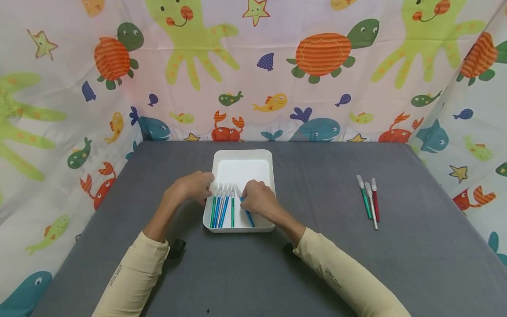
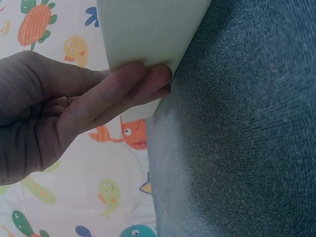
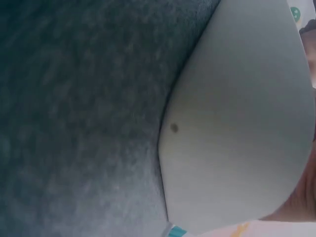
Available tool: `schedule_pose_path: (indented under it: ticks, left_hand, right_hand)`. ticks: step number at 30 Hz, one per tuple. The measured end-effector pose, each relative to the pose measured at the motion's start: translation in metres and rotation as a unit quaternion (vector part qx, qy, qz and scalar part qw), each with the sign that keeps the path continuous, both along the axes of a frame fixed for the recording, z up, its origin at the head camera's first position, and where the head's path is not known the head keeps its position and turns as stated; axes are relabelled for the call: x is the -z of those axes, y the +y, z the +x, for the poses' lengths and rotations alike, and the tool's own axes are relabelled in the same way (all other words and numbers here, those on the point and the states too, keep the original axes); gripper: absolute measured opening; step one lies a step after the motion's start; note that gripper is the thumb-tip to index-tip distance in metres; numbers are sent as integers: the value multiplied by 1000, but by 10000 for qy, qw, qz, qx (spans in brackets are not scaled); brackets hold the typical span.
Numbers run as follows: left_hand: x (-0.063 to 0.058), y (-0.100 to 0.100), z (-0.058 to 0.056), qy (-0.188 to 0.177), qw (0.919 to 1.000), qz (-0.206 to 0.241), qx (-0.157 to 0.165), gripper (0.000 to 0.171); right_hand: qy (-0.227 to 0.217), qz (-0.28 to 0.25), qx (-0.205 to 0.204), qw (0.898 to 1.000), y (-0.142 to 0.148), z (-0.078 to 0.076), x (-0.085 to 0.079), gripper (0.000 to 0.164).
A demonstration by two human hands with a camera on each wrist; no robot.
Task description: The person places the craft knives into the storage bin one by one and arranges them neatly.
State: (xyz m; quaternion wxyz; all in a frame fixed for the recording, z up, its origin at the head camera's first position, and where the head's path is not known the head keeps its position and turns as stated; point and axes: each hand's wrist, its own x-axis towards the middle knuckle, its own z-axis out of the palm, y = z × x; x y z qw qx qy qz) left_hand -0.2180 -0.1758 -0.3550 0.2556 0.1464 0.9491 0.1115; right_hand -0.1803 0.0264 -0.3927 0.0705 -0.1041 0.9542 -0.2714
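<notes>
A white tray (image 1: 243, 166) lies on the grey table. My left hand (image 1: 196, 186) pinches its left wall, with the fingers (image 2: 106, 96) flat on the outer side and the thumb tip hidden behind the wall in the left wrist view. Inside the tray, my right hand (image 1: 259, 198) pinches a slim blue pen-like stick (image 1: 249, 218) near its upper part; the stick leans, lower end at the tray's near side. Several green, blue and silver sticks with clear caps (image 1: 223, 212) lie side by side to its left. The right wrist view mostly shows the tray's outer wall (image 3: 237, 118).
Three more capped sticks, green (image 1: 365, 202), silver (image 1: 372, 209) and red (image 1: 375, 204), lie together on the table (image 1: 317, 264) to the right of the tray. A curtain with sea animals (image 1: 253, 53) hangs behind and along both sides of the table.
</notes>
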Motion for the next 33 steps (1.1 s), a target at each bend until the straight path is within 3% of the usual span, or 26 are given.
schedule_pose_path:
  ticks: [5,14,23,33]
  left_hand:
    - [-2,1,2,-9,10000,53,-23,40]
    - [-1,0,2,21,9999,107,-51,40]
    - [-2,-1,4,-14,9997,223,-94,38]
    - [-2,-1,3,158,9997,47,170,36]
  right_hand:
    - [60,-247,-47,9997,-4,0,3,6]
    - [-556,-547,54,9969,-7,0,5,19]
    - [-665,-622,-182,9957,-8,2,3,25]
    - [-840,-652,-328,9938,-5,5,0,31]
